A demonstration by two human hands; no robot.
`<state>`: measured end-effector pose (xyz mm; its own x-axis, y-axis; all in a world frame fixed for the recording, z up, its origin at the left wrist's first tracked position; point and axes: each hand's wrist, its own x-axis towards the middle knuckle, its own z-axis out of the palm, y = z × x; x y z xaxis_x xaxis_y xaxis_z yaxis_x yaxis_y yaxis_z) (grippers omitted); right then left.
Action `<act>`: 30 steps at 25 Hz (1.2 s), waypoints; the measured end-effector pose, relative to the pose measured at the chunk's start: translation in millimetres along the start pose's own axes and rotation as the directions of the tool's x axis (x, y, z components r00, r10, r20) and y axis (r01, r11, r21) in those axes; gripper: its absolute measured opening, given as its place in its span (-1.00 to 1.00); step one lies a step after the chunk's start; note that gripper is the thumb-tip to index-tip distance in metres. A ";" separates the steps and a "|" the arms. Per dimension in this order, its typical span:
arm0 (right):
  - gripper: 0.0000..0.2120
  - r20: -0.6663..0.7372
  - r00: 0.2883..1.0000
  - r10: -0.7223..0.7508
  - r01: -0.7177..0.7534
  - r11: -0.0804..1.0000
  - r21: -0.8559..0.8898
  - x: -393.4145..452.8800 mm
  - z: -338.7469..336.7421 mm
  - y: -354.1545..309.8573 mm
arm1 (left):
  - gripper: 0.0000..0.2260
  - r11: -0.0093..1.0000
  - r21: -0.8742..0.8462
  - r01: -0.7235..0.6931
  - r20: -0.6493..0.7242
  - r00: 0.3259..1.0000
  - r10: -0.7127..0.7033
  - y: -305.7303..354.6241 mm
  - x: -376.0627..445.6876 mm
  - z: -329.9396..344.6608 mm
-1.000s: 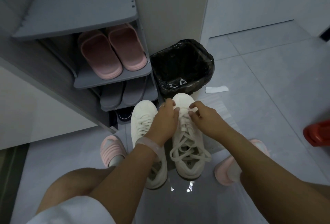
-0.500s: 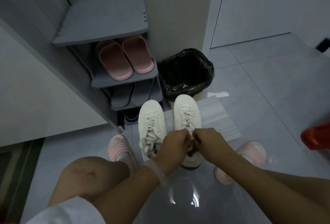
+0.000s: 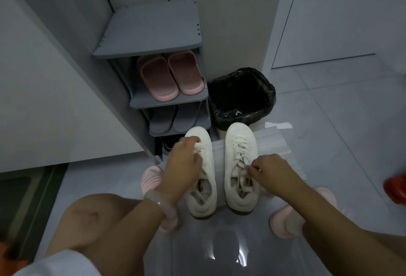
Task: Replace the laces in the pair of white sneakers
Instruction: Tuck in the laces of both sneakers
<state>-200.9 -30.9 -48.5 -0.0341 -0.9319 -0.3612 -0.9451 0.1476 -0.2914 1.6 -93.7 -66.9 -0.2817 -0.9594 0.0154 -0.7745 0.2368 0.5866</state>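
Two white sneakers stand side by side on the grey floor, toes pointing away from me. My left hand [image 3: 183, 165] lies over the laced front of the left sneaker [image 3: 205, 190], its fingers curled down onto the white laces near the toe. Over the right sneaker [image 3: 238, 141] my right hand [image 3: 271, 170] pinches the white lace [image 3: 239, 159] at the upper eyelets, close to the tongue. Both shoes are still threaded with white laces. The left sneaker's lacing is mostly hidden under my hand.
A grey shoe rack [image 3: 153, 31] behind the sneakers holds pink slippers [image 3: 170, 75] and grey slippers [image 3: 169, 119]. A black-lined bin [image 3: 240, 95] stands just beyond the right sneaker. A pale mat [image 3: 276, 146] lies under the toes. My pink-slippered feet flank the shoes; a red object [image 3: 396, 190] sits far right.
My left hand left the right sneaker and moved onto the left sneaker's laces. My right hand stayed at the right sneaker's upper lace. The camera tilted up, showing more of the rack.
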 end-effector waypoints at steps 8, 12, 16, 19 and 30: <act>-0.17 0.390 0.916 0.097 -0.384 0.502 0.775 6.2 39.1 24.5 | -0.50 0.764 -0.453 0.461 0.461 0.854 -0.242 -45.4 -31.0 26.1; -0.21 0.296 0.948 0.118 -0.307 0.584 0.751 13.8 59.2 19.9 | -0.47 0.713 -0.476 0.515 0.371 0.852 -0.368 -42.3 -29.8 43.8; -0.22 0.263 0.960 0.092 -0.264 0.604 0.752 6.6 58.5 12.1 | -0.48 0.690 -0.526 0.498 0.391 0.862 -0.324 -33.0 -28.8 36.3; -0.25 0.220 0.971 0.099 -0.234 0.612 0.755 -8.5 30.2 7.8 | -0.49 0.656 -0.608 0.448 0.362 0.891 -0.273 -13.3 -29.0 15.8; -0.50 -0.184 0.983 -0.005 0.144 0.645 0.751 -61.0 -204.6 -77.6 | -0.46 0.593 -0.805 0.022 -0.042 0.995 -0.094 89.4 20.8 -180.4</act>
<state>-191.9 -53.4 177.4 -0.0883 -0.9778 -0.1902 -0.3706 0.2095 -0.9049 28.7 -120.1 131.9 -0.1836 -0.9830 -0.0053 -0.0096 -0.0036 0.9999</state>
